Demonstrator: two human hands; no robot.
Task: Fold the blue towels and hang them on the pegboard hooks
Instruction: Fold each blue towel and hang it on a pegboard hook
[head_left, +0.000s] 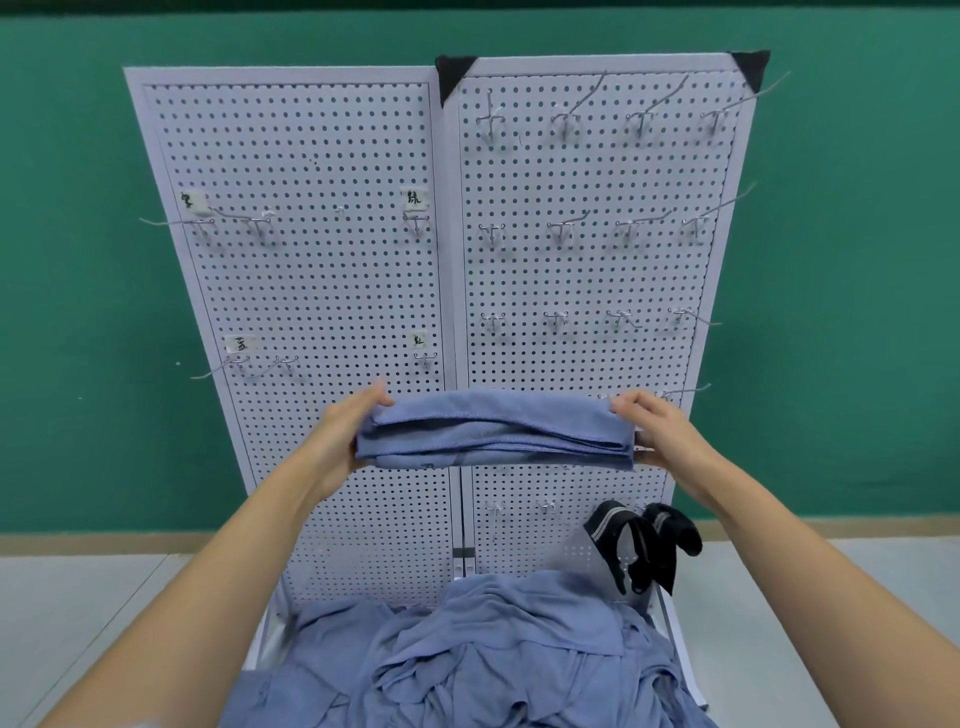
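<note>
The white pegboard (322, 291) stands upright against a green wall, two panels side by side, so its face is easy to reach from the front. At its foot lies a loose pile of blue towels (493, 649), crumpled and unfolded, close below the arms where the next one can be picked up; these look like the work still to do.

Above the pile and in front of the lower part of the board, the folded towel (493, 431) is held level in the air as a long flat band of several layers. The left hand (353, 431) grips its left end, thumb on top and fingers underneath. The right hand (660, 431) pinches the right end the same way. Holding both ends likely keeps the layers from sliding apart before hanging.

A dark cloth item (644, 545) already hangs low on the right panel. The hooks (244, 366) at lower left are bare, and a small handwritten label (240, 343) sits just above them; I cannot read it surely.
</note>
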